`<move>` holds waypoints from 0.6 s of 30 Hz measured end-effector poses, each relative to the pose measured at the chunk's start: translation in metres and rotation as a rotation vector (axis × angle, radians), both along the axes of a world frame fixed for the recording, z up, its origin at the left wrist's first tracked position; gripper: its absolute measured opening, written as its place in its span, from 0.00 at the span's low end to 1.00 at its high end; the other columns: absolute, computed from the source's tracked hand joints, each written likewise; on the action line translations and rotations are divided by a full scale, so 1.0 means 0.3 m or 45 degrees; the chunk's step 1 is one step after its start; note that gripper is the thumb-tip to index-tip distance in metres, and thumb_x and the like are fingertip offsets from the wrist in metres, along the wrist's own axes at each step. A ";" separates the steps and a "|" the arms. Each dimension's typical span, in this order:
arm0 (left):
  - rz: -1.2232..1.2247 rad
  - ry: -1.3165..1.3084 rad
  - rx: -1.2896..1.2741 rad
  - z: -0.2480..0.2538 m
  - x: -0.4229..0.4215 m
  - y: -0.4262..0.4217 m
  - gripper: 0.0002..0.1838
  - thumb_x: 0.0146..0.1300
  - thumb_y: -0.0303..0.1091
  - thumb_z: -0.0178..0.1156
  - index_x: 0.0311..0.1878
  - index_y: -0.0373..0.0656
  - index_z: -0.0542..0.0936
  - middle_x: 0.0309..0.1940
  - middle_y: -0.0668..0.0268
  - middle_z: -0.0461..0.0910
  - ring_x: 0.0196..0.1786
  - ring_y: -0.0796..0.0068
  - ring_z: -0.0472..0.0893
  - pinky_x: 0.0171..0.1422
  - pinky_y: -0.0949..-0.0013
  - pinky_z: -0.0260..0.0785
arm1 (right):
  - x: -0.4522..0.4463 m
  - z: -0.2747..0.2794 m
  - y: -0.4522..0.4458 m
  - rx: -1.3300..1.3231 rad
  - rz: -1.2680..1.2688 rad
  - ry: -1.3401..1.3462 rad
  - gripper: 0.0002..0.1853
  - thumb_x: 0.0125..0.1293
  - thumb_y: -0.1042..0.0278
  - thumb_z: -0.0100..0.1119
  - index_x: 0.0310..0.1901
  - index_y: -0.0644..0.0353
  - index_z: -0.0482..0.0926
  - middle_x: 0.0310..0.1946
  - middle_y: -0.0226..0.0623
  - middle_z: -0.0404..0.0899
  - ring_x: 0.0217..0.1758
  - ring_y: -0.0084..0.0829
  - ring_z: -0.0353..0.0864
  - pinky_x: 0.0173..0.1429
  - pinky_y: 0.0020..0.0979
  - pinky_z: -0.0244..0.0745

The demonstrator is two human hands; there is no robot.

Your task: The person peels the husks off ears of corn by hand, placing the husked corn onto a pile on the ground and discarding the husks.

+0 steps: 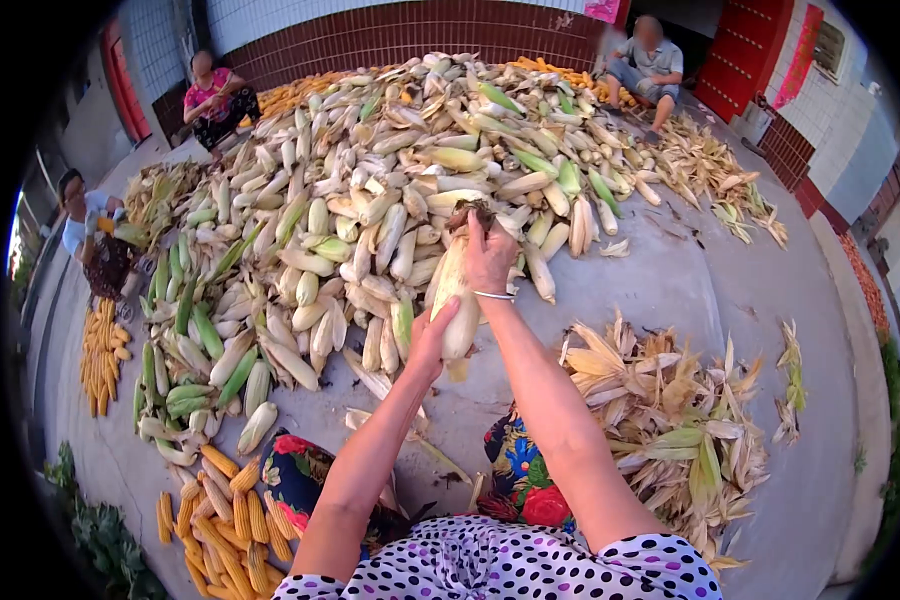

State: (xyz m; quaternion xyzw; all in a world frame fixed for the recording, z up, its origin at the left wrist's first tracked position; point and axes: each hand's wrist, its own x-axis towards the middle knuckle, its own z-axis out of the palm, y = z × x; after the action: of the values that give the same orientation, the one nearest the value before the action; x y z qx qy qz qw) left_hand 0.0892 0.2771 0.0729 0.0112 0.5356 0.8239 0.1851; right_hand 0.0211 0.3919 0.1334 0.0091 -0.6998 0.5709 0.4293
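Observation:
Between my two hands is an ear of corn [456,280] in its pale husk, tilted, with dark brown silk at its top end. My left hand [436,335] is wrapped round the lower part of the ear. Up at the silk end, my right hand [490,258] has its fingers closed on the husk tip; a bracelet circles that wrist. Just beyond the ear rises a big pile of unhusked corn [370,200], mostly pale with some green ears.
Husked yellow cobs [232,525] lie at my lower left, and loose husks [670,430] are heaped at my right. Three people sit round the pile: one at far left [95,230], one at back left [215,100], one at back right [650,70].

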 end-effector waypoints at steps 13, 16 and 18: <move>-0.407 0.060 0.878 0.025 -0.138 -0.107 0.34 0.60 0.44 0.56 0.66 0.43 0.57 0.61 0.63 0.66 0.64 0.66 0.67 0.70 0.60 0.56 | 0.072 0.024 -0.115 -0.750 1.002 -0.183 0.21 0.72 0.61 0.41 0.20 0.58 0.65 0.16 0.28 0.63 0.23 0.21 0.67 0.54 0.33 0.72; -0.161 0.163 0.896 0.000 -0.148 -0.164 0.34 0.59 0.44 0.56 0.66 0.42 0.58 0.61 0.61 0.66 0.64 0.64 0.67 0.70 0.60 0.56 | 0.073 0.009 -0.177 -0.672 0.971 -0.226 0.21 0.73 0.60 0.40 0.19 0.58 0.65 0.16 0.28 0.64 0.23 0.21 0.67 0.54 0.33 0.71; -0.066 0.285 0.924 0.087 -0.122 -0.233 0.30 0.62 0.49 0.49 0.63 0.41 0.63 0.57 0.60 0.70 0.61 0.68 0.70 0.66 0.61 0.61 | 0.071 0.006 -0.183 -0.708 0.934 -0.270 0.22 0.73 0.60 0.40 0.19 0.58 0.65 0.16 0.28 0.65 0.24 0.21 0.68 0.55 0.33 0.71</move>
State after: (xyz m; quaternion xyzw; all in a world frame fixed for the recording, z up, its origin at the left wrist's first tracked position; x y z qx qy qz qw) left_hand 0.0525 0.2072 0.0990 0.1796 0.2253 0.9487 0.1302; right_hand 0.0424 0.3369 0.1353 0.0820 -0.5110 0.8484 0.1115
